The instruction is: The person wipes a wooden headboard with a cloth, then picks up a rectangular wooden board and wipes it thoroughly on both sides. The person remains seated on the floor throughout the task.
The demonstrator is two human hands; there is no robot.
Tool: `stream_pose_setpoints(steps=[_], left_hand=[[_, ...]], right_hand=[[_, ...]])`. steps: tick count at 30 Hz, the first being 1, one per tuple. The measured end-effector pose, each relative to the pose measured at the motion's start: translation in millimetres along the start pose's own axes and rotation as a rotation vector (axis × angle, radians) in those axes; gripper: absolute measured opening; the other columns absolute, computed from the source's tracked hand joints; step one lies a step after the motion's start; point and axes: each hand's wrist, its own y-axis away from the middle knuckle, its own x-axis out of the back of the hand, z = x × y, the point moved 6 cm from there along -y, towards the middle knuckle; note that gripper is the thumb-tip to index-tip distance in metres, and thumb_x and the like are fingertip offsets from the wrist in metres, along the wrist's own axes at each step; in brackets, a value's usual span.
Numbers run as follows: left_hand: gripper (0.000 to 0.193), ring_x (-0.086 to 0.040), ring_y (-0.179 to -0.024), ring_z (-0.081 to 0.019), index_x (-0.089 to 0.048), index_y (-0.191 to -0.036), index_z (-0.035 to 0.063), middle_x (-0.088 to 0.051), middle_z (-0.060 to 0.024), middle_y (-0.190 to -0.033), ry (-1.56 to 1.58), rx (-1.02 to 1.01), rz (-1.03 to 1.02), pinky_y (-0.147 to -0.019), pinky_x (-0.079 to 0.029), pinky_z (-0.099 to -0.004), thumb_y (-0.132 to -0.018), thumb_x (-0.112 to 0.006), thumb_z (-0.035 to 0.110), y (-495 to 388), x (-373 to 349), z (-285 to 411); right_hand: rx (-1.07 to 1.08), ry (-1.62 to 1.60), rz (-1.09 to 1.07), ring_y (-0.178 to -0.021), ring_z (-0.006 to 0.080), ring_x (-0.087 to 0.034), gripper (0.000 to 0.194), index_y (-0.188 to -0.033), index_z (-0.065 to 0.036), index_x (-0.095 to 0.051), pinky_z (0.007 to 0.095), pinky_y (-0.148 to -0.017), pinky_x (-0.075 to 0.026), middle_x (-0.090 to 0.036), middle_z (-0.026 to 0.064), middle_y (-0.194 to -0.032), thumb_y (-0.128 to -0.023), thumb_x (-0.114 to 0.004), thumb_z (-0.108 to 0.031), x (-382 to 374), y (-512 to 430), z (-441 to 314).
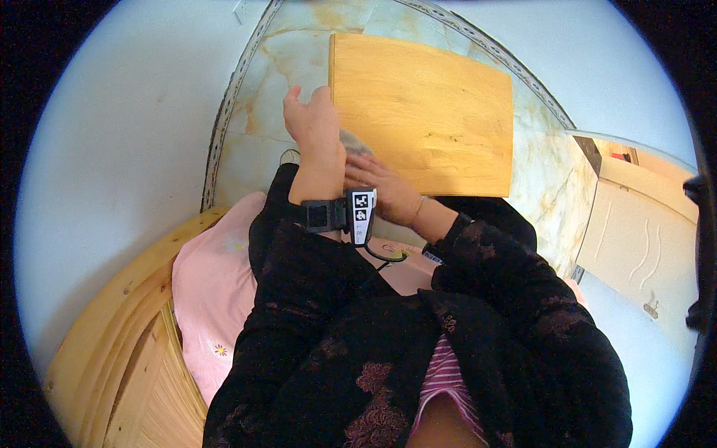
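Observation:
My left hand (312,120) is raised beside the left edge of a wooden tabletop (425,112), thumb and fingertips pointing away from me. Its palm side is hidden, so what it holds cannot be told. A black strap with a white marked tag (361,215) sits around that wrist. My right hand (386,187) lies across at the left forearm, fingers stretched out and slightly blurred, their tips partly behind the forearm. Just beyond those fingers a grey, blurred object (355,143) shows against the tabletop edge; its kind is unclear. A thin band circles the right wrist.
A pink cloth with small flowers (215,302) covers part of a wooden seat or bed frame (123,347) at left. White walls (112,129) bound the marble-patterned floor (269,73). At right stands a pale cabinet or door panel (633,241).

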Motion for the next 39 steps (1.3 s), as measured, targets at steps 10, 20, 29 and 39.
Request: stream_pose_setpoints(steps=[10,20,29,39], left_hand=[[0.061,-0.061,-0.103,-0.0242,-0.045,-0.139,-0.0075,-0.058,-0.0221,-0.126,0.148,0.003,-0.070,-0.085,-0.049,-0.0350,-0.084,-0.065,0.012,2,-10,-2],[0.057,-0.060,-0.111,-0.0258,-0.049,-0.137,-0.0067,-0.057,-0.0209,-0.129,0.125,-0.032,-0.097,-0.091,-0.048,-0.0342,-0.086,-0.063,0.012,-14,-20,-27],[0.058,-0.059,-0.113,-0.0250,-0.049,-0.138,-0.0065,-0.058,-0.0206,-0.131,0.126,0.098,-0.130,-0.092,-0.048,-0.0347,-0.085,-0.064,0.010,-5,-12,-29],[0.065,-0.059,-0.113,-0.0245,-0.044,-0.141,-0.0082,-0.057,-0.0220,-0.131,0.087,0.116,-0.199,-0.093,-0.046,-0.0337,-0.083,-0.066,0.013,-4,-20,-37]], right_hand=[[-0.596,0.480,0.469,-0.138,0.0394,-0.046,0.042,-0.131,-0.001,-0.060,0.0440,-0.115,-0.038,-0.053,0.0201,-0.144,-0.090,-0.055,0.005,123,174,123],[-0.319,0.379,0.454,-0.141,0.0421,-0.041,0.049,-0.137,0.001,-0.052,0.0497,-0.118,-0.033,-0.049,0.0233,-0.146,-0.089,-0.055,0.008,39,93,56],[-0.072,0.371,0.289,-0.136,0.0343,-0.047,0.036,-0.125,-0.007,-0.064,0.0463,-0.114,-0.038,-0.057,0.0095,-0.142,-0.089,-0.063,-0.005,69,-58,115],[-0.627,0.647,0.447,-0.140,0.0356,-0.043,0.035,-0.132,0.001,-0.059,0.0422,-0.115,-0.037,-0.052,0.0171,-0.146,-0.102,-0.046,-0.011,183,101,231]])
